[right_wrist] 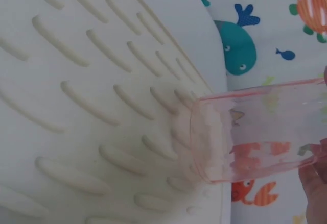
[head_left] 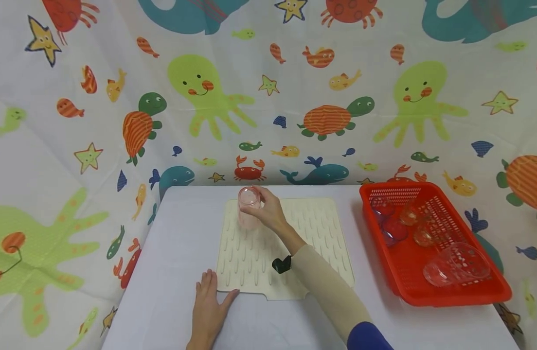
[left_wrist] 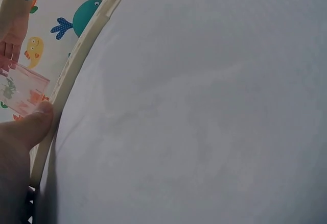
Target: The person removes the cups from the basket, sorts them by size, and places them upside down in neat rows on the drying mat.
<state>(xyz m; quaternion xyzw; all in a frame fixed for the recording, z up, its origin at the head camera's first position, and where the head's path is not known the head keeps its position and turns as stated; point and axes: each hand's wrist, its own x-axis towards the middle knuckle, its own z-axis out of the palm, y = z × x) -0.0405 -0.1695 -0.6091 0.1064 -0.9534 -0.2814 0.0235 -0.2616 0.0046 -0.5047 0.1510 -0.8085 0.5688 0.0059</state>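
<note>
A clear pink drinking glass [head_left: 249,216] is in my right hand [head_left: 270,211], gripped round its upper part by thumb and fingers. It is held on end over the far left corner of a cream ridged drying mat [head_left: 314,243]. In the right wrist view the lower end of the glass [right_wrist: 255,132] is at the mat's surface; I cannot tell whether they touch. My left hand [head_left: 205,306] lies on the table with straight fingers beside the mat's near left corner. Its thumb [left_wrist: 36,124] rests against the mat's edge in the left wrist view.
To the right of the mat stands a red plastic basket [head_left: 393,272] holding several clear and coloured glasses, with a large clear glass [head_left: 456,265] lying near its front. A white cloth [head_left: 172,243] covers the table. Behind hangs a sea-animal curtain [head_left: 268,136].
</note>
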